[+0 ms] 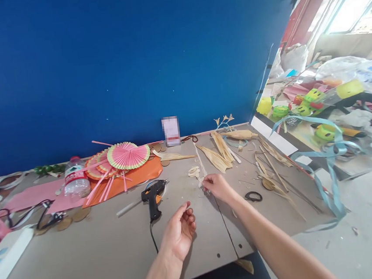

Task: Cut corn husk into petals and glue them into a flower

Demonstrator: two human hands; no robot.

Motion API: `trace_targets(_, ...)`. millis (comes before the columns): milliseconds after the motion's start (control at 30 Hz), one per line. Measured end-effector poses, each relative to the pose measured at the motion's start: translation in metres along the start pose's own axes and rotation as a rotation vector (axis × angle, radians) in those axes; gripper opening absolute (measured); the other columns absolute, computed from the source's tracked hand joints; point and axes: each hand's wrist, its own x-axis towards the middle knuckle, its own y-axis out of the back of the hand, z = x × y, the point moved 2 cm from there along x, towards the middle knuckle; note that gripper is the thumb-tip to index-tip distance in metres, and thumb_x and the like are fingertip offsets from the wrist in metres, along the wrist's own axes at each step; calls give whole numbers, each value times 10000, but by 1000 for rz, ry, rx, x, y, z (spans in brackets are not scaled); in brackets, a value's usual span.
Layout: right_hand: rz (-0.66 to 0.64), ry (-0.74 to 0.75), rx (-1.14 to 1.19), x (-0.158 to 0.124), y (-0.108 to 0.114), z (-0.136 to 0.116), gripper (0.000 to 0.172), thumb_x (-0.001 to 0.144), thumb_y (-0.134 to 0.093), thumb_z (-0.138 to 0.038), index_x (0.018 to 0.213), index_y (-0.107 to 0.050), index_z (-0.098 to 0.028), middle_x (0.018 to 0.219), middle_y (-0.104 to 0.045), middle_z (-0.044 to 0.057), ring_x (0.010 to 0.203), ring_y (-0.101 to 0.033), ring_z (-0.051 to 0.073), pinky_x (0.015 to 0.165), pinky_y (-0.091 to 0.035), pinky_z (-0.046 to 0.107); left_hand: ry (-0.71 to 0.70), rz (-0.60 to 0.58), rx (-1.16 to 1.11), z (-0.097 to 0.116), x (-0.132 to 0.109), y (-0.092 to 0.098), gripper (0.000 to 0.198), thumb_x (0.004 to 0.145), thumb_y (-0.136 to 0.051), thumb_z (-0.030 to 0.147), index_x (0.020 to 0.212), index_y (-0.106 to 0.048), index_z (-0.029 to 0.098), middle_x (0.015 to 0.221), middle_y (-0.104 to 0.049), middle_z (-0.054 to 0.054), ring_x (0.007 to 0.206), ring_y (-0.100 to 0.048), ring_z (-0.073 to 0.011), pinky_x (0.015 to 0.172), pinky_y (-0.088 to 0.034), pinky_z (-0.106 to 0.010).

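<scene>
My right hand (214, 186) reaches to the table's middle, thumb and fingertips pinched together at a small pale scrap (201, 184); what lies between the fingers is too small to make out. Just beyond it are a curled pale husk piece (194, 172) and a thin whitish stem (199, 158). My left hand (182, 228) hovers nearer the table's front, palm turned inward, fingers loosely curled and nothing visible in them. To its left lies a black hot glue gun (152, 199) with its nozzle pointing right. Dried corn husks (214, 158) are spread behind my right hand.
Pink paper fans (128, 155) and a plastic bottle (76, 178) stand at the back left. A black ring (253, 196) and dry stalks (276, 170) lie to the right. Blue ribbon (332, 178) hangs off the right edge. A blue panel (116, 67) rises behind the table.
</scene>
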Motion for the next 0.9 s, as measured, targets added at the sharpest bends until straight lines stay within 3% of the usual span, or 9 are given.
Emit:
trace_targets(167, 78, 66, -332, 7, 12, -14, 269, 738, -493, -221, 984, -587, -165, 823, -624, 94, 798, -558, 223, 700, -362, 305, -5, -5, -4, 2, 0, 1, 24, 768, -515, 120, 783, -519, 138, 551, -490, 39, 393, -467, -40, 358, -413, -132)
trace_targets(333, 28, 202, -501, 25, 4, -33, 535, 689, -585, -294, 1199, -432, -242, 1183, -462, 81, 948, -516, 203, 788, -374, 284, -8, -3, 7, 1, -2, 1, 33, 761, -519, 117, 783, -518, 141, 554, -495, 38, 393, -469, -42, 357, -415, -135)
trace_targets(400, -14, 228, -547, 34, 0, -35, 537, 657, -614, -282, 1168, -466, -214, 1165, -459, 98, 915, -531, 203, 770, -389, 285, 4, -11, 10, 0, -3, 2, 29, 763, -518, 120, 785, -515, 139, 562, -504, 33, 397, -474, -44, 363, -425, -141)
trace_targets(533, -95, 270, -590, 44, -4, -34, 253, 686, -569, -196, 935, -604, -171, 1011, -547, 84, 831, -557, 176, 732, -392, 256, 18, -12, 7, 1, -4, 4, 28, 772, -502, 116, 784, -511, 139, 560, -506, 31, 394, -475, -44, 363, -427, -141)
trace_targets(633, -123, 289, -592, 43, 1, -33, 171, 709, -522, -136, 844, -621, -170, 914, -591, 52, 809, -557, 152, 715, -382, 223, 13, -18, 10, 5, -4, 5, 30, 773, -498, 110, 777, -509, 138, 557, -505, 32, 391, -475, -43, 365, -428, -139)
trace_targets(767, -124, 295, -591, 34, 15, -31, 228, 733, -513, -171, 948, -591, -173, 931, -595, 52, 815, -553, 150, 706, -382, 216, -5, -20, 24, 12, -4, 3, 36, 760, -510, 102, 767, -518, 136, 555, -508, 33, 389, -480, -45, 364, -433, -142)
trace_targets(900, -133, 305, -620, 21, 22, -27, 469, 643, -611, -207, 1101, -518, -178, 1010, -563, 86, 819, -559, 188, 700, -387, 249, -16, -17, 53, 17, -4, 1, 36, 743, -540, 101, 755, -526, 133, 558, -508, 33, 388, -480, -46, 354, -434, -146)
